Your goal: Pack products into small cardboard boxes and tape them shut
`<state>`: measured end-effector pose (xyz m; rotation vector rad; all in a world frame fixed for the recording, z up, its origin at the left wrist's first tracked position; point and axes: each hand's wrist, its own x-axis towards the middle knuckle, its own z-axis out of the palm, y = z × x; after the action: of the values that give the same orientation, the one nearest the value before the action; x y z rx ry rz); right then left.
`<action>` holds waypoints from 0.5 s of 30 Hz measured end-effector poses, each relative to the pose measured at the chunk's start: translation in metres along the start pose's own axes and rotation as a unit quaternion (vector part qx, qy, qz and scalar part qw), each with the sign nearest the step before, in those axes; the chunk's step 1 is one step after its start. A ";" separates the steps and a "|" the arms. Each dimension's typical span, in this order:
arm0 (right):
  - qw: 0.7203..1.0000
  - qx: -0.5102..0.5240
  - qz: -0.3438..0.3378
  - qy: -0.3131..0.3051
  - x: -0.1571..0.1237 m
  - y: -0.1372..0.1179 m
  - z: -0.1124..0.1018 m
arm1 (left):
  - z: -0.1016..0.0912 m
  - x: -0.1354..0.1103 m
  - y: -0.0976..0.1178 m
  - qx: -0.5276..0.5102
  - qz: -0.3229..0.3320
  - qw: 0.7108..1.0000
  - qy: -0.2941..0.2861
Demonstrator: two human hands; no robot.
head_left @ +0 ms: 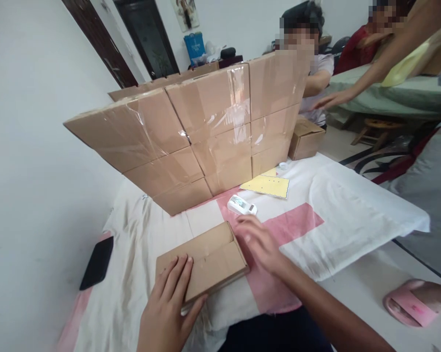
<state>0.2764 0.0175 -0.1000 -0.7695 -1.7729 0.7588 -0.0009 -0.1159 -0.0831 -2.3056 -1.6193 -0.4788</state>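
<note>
A flat, closed cardboard box [213, 259] lies on the cloth-covered table in front of me. My left hand [171, 288] rests on its left end, fingers flat across the top and thumb along the near edge. Beside the box's right end is my right hand [259, 242], fingers apart and slightly bent, with nothing seen in it; it is a little blurred. Just beyond those fingertips lies a small white device [241, 205], possibly a tape dispenser. Yellow cards [266, 186] lie farther back.
A tall wall of taped cardboard boxes [220, 117] stands across the table's far side. A smaller box [305, 139] is at its right end. A black phone-like slab [96, 263] lies at the left edge. Across the table is a person [317, 83]; another arm [381, 63] reaches in from the right.
</note>
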 end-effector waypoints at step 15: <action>0.830 -0.154 0.488 -0.222 0.119 0.078 -0.040 | 0.003 -0.004 0.002 0.020 0.000 0.999 0.025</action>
<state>0.2925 0.1638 -0.0854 -1.9185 -1.8691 1.4161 0.0000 -0.1190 -0.0879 -2.2462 -1.5911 -0.4948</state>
